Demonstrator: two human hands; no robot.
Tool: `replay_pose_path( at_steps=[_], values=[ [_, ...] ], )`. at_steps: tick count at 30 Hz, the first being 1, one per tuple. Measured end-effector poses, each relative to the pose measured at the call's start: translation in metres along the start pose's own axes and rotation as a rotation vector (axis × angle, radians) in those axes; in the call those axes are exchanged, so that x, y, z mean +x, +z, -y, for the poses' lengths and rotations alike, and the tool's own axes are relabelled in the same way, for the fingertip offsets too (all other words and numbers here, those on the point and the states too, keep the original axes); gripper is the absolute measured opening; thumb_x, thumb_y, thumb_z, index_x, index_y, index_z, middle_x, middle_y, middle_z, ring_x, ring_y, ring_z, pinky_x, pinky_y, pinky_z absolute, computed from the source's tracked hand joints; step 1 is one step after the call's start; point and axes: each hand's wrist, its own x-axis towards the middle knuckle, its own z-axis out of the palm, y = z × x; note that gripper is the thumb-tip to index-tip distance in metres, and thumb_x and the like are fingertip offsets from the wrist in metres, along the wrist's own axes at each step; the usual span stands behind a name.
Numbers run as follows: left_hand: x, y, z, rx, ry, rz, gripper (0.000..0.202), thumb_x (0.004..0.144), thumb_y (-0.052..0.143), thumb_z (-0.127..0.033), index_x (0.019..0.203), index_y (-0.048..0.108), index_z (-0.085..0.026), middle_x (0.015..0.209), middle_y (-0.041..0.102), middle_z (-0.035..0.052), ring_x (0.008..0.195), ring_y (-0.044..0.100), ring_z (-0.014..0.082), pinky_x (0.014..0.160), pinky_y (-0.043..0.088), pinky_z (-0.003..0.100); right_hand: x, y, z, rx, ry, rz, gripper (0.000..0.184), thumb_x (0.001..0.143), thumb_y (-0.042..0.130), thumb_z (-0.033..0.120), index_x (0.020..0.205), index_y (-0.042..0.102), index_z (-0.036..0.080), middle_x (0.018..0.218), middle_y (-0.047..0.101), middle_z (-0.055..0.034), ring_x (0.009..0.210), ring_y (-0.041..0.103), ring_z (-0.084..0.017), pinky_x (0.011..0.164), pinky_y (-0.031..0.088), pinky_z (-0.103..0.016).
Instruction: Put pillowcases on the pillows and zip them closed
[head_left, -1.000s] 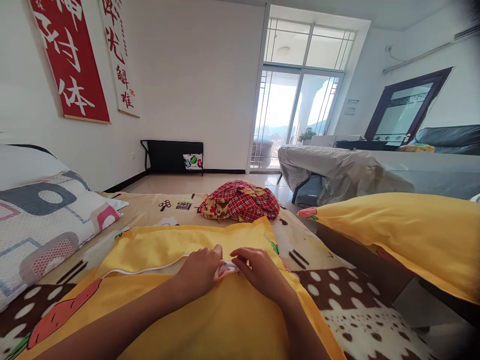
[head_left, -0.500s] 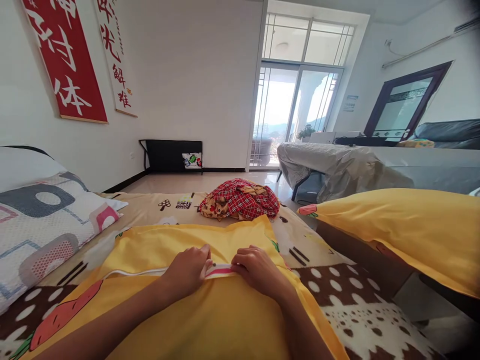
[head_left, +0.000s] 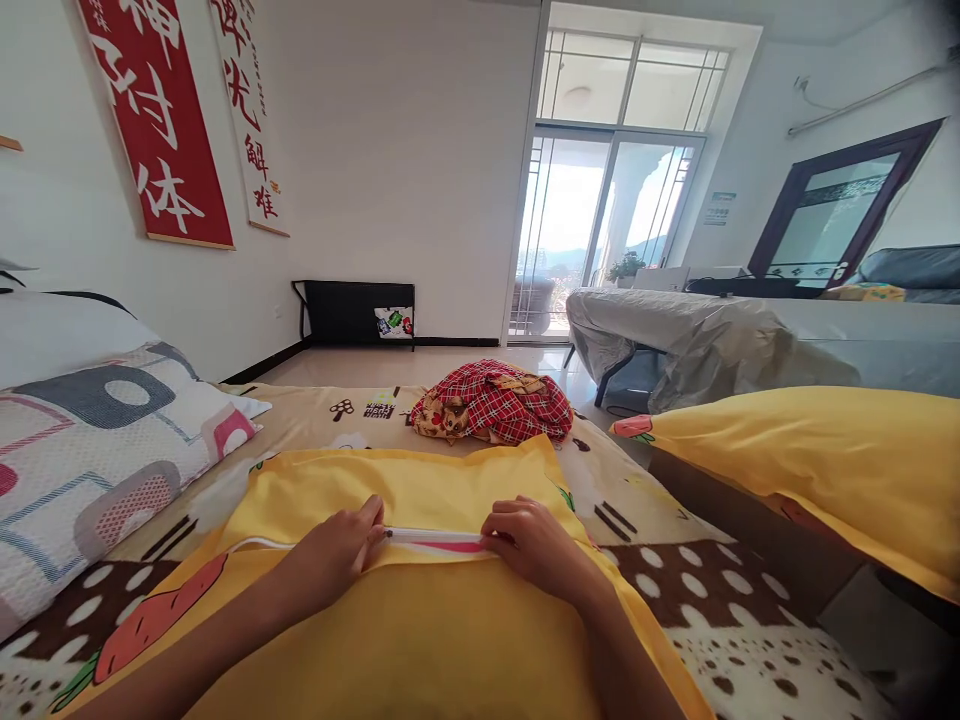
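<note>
A yellow pillowcase [head_left: 420, 640] with a carrot print lies across the bed in front of me. A white zipper [head_left: 435, 538] runs along it, and a pink strip of the inner pillow shows in the gap. My left hand [head_left: 334, 555] is pinched on the zipper pull at the left end of the closed stretch. My right hand [head_left: 529, 540] is closed on the pillowcase edge at the zipper's right end. The two hands are well apart along the zipper line.
A patterned grey and pink pillow [head_left: 97, 450] lies at the left. A red checked cloth bundle [head_left: 491, 405] sits beyond the pillowcase. A second yellow pillow [head_left: 810, 460] is at the right. The brown dotted bedsheet [head_left: 712, 610] reaches the bed's right edge. A covered table [head_left: 690, 335] stands behind.
My left hand has slid leftward along the zipper, away from my right hand, and the gap between them has grown. The right hand stayed near its place.
</note>
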Motion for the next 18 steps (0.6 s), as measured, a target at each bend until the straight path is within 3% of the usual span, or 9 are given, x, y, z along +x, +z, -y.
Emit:
replay_pose_path(
  at_steps=[5,9,12,18],
  values=[
    [0.000,0.009,0.035,-0.125,0.067,0.022,0.025,0.096,0.023,-0.040,0.080,0.033,-0.023,0.075,0.053,-0.0001,0.064,0.047,0.0171,0.063,0.033,0.028,0.001,0.001,0.001,-0.011,0.010,0.011,0.022,0.091,0.052,0.021,0.076,0.069,0.020,0.078,0.062,-0.0014,0.075,0.054,-0.014,0.075,0.036,-0.027],
    [0.006,0.017,0.049,-0.138,0.138,0.064,0.029,0.096,0.022,-0.043,0.086,0.040,-0.022,0.086,0.059,0.0035,0.077,0.055,0.0192,0.069,0.037,0.029,0.004,-0.007,0.030,-0.027,0.074,-0.005,0.021,0.090,0.049,0.017,0.095,0.069,0.021,0.093,0.064,-0.0049,0.090,0.057,-0.018,0.080,0.040,-0.029],
    [0.011,0.018,0.045,-0.075,0.164,0.068,0.026,0.096,0.024,-0.039,0.091,0.043,-0.022,0.089,0.062,0.0051,0.079,0.059,0.0205,0.068,0.038,0.029,0.016,-0.017,0.068,-0.070,0.061,0.051,0.024,0.089,0.049,0.017,0.104,0.067,0.021,0.101,0.065,-0.0063,0.096,0.058,-0.020,0.083,0.040,-0.030],
    [0.011,0.007,0.022,0.080,0.164,0.071,0.021,0.092,0.031,-0.027,0.089,0.051,-0.019,0.090,0.067,0.0088,0.081,0.063,0.0236,0.066,0.041,0.031,0.060,-0.028,0.133,-0.214,0.104,0.309,0.021,0.090,0.049,0.019,0.094,0.069,0.017,0.094,0.070,-0.0082,0.090,0.064,-0.020,0.075,0.038,-0.028]
  ],
)
